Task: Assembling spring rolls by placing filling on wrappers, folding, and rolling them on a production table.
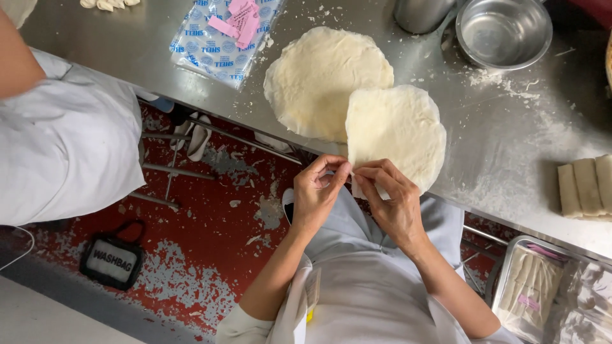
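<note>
stainless steel table (510,153), dusted with flour, runs across the upper part of the view, and below it lies a worn red floor (210,255) with grey patches. the person's left hand (319,194) and right hand (392,204) meet at the table's near edge, at about six o'clock from a thin round wrapper (398,130). both hands pinch the lower left edge of that wrapper between thumb and fingertips, so each grip is closed on the sheet. the wrapper lies partly over a stack of round wrappers (319,79), which sits at ten o'clock from it. at twelve o'clock from the stack stands a metal cup (421,13), and a metal bowl (503,32) sits at two o'clock. a clear plastic bag with blue print and pink slips (223,35) lies at nine o'clock from the stack. rolled pieces (586,188) rest at three o'clock from the hands. a tray of more wrappers in plastic (535,286) sits at four o'clock. another person in white (64,146) stands at nine o'clock. a small black bag (111,261) lies on the floor at eight o'clock.
</note>
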